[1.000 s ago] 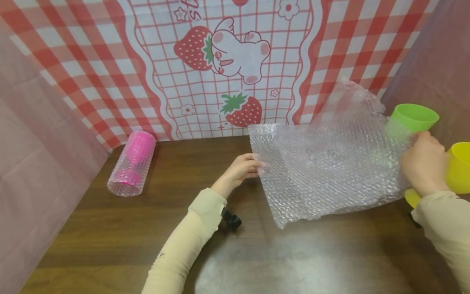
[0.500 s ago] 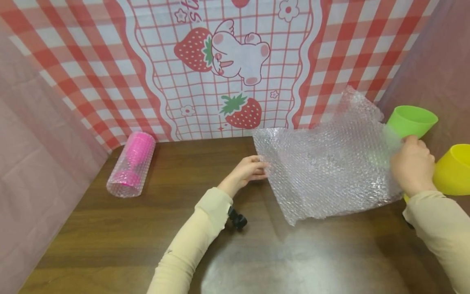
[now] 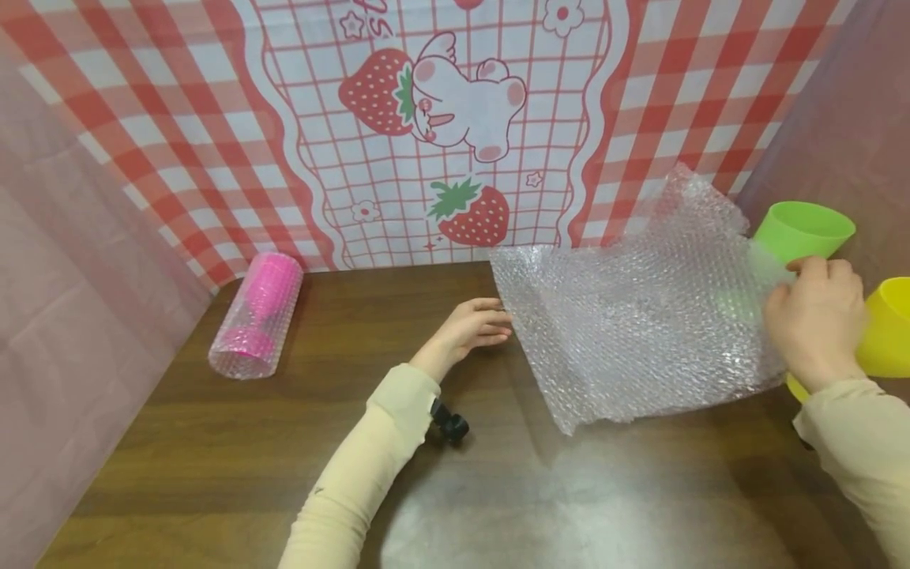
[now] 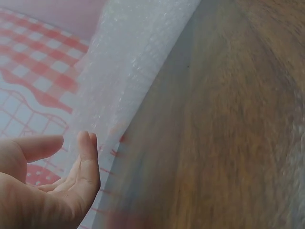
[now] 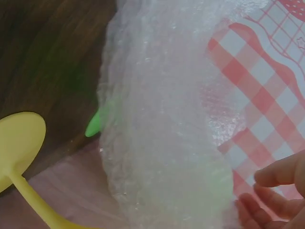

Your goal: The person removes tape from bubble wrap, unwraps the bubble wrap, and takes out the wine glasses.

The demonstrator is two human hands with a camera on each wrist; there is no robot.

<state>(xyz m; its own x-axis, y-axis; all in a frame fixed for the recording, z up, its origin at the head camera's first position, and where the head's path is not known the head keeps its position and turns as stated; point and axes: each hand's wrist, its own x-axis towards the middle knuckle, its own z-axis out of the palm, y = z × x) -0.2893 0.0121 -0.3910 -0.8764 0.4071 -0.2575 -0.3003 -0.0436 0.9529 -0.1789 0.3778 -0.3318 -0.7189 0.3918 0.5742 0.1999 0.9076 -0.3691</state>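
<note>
A sheet of bubble wrap (image 3: 640,332) lies spread at the right, its far corner rising against the checked cloth. My left hand (image 3: 472,325) is beside its left edge; in the left wrist view the thumb and fingers (image 4: 88,162) stand apart with nothing pinched. At the sheet's right edge is my right hand (image 3: 817,320), with a gap between thumb and fingers in the right wrist view. Behind that hand stands a green goblet (image 3: 803,229), its lower part veiled by the wrap. A yellow goblet (image 3: 885,328) is to the right, partly hidden by the hand.
A pink goblet (image 3: 263,308) rolled in bubble wrap lies at the back left of the wooden table (image 3: 213,466). The red checked cloth (image 3: 398,174) hangs along the back edge. Pink curtains (image 3: 78,221) flank both sides.
The left fingers have let go of the sheet's edge and drawn slightly left. My right hand has loosened from the wrap and shifted a little right. The sheet has moved slightly right overall.
</note>
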